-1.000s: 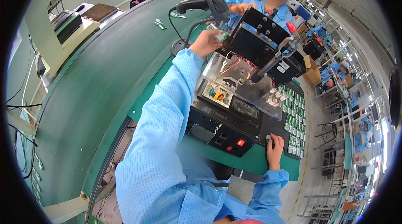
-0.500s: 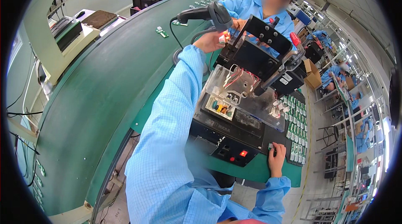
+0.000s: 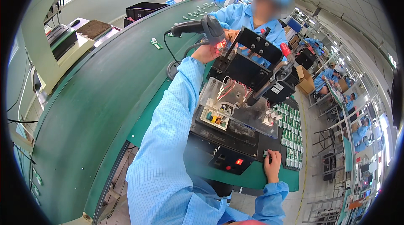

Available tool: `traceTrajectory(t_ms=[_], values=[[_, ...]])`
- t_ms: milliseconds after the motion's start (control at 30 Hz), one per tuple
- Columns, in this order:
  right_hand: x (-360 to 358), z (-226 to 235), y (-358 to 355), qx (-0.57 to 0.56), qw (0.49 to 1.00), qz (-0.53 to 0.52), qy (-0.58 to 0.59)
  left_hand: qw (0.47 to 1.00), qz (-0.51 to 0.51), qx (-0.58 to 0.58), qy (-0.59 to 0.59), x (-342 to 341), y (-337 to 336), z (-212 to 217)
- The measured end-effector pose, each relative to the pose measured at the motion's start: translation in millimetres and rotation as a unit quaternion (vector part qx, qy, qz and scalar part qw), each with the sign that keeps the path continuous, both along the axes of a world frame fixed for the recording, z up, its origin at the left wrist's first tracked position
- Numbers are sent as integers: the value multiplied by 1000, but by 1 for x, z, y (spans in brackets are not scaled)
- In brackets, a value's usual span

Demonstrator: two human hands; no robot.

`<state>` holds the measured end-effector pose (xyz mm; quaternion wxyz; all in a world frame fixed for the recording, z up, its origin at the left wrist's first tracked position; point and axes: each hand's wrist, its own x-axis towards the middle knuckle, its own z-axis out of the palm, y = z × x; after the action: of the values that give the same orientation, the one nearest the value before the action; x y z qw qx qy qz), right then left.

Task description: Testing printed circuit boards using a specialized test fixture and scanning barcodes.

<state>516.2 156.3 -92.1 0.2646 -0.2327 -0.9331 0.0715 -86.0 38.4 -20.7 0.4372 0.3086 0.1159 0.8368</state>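
Note:
My left hand (image 3: 205, 54) is closed on a small circuit board (image 3: 220, 45), held just below the black handheld barcode scanner (image 3: 215, 29) on its stand. Red light from the scanner falls on the board and my fingertips. Lower right, my right hand (image 3: 272, 166) rests by the corner of the black test fixture (image 3: 223, 136), its fingers closed on a small grey-green piece (image 3: 265, 153) that looks like another circuit board and is mostly hidden. A clear plastic plate (image 3: 210, 92) with wires, the fixture's black upper block and its red-tipped lever (image 3: 285, 49) stand between my hands.
Rows of small green-and-white circuit boards (image 3: 291, 136) lie on a black tray at the right. A green conveyor (image 3: 97, 94) curves along the left, with a loose board (image 3: 156, 43) on it. Across the fixture sits a co-worker in blue (image 3: 240, 17), hands near the scanner.
The view has shifted slightly, so the scene sits a little further left. My left hand still holds the board under the scanner; my right hand stays by the fixture's corner.

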Motion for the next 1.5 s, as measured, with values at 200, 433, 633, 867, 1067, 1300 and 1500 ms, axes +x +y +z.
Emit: traceTrajectory(t_ms=[200,433,633,867,1067,1300,1500], values=[[1,-3,2,-10,1000,-5,0,997,-3,-7,73,5,-3,9],[2,-5,6,67,998,-6,1,887,59,-379,256,23,-54,-7],[4,-3,11,28,999,19,26,674,89,-547,488,30,-158,-10],[-29,57,-72,40,990,64,117,394,66,-655,641,33,-342,10],[-118,94,-129,70,983,141,93,403,113,-797,436,6,-480,-27],[-173,73,-128,40,991,74,102,252,411,-727,489,-13,-568,-95],[-161,56,-162,70,990,32,121,274,513,-598,552,-11,-494,-61]])
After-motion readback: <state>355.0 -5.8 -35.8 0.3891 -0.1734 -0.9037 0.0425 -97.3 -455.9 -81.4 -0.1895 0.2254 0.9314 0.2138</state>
